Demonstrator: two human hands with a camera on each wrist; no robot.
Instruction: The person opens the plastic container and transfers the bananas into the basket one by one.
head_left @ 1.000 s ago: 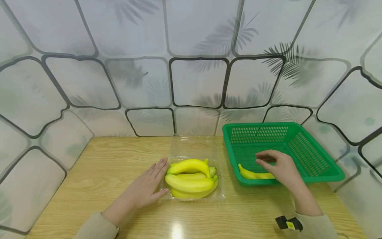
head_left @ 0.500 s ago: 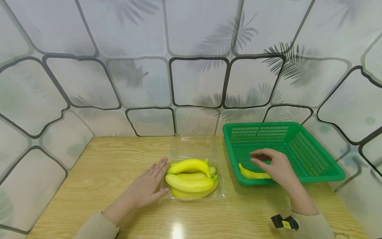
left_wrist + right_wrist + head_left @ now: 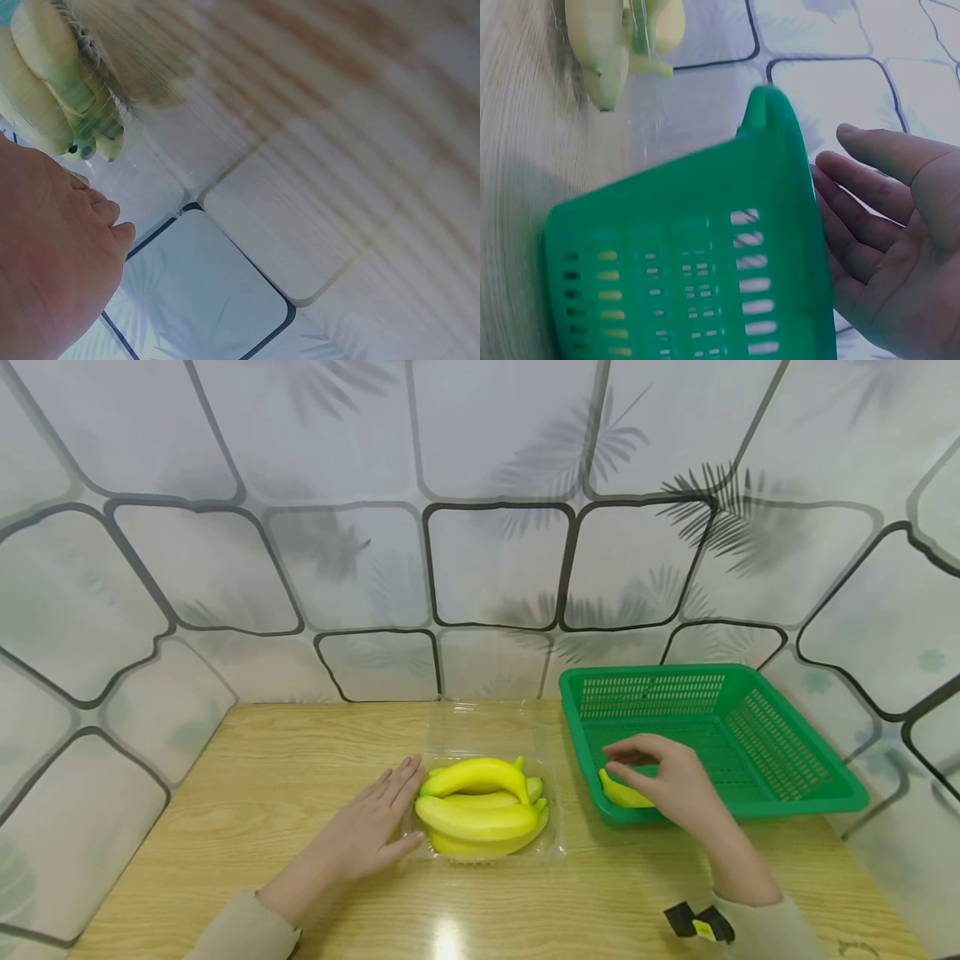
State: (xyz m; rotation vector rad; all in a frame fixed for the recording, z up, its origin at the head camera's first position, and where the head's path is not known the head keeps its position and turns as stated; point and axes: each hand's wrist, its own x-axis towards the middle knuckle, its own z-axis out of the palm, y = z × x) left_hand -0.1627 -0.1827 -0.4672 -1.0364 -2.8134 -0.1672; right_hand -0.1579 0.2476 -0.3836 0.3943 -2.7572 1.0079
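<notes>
A clear plastic clamshell box (image 3: 487, 727) lies with its lid raised, holding several yellow bananas (image 3: 480, 821). My left hand (image 3: 366, 833) rests along the box's left edge with fingers extended. In the left wrist view, that hand (image 3: 56, 247) appears beside the banana ends (image 3: 64, 82). Inside the green basket (image 3: 585, 760), one banana (image 3: 621, 792) lies along the near side. Above it hovers my right hand (image 3: 667, 777), fingers loosely curved and nothing between them, covering part of the banana. The right wrist view shows this hand (image 3: 907, 232) just past the basket's rim (image 3: 810, 202).
The basket stands right of the box on a wooden table (image 3: 285, 777). Its slotted walls rise around the banana. A patterned wall covering (image 3: 495, 568) encloses the table at the back and both sides.
My right hand has moved left over the basket, now hiding more of the banana's right part. The left hand, box and bananas have stayed in place.
</notes>
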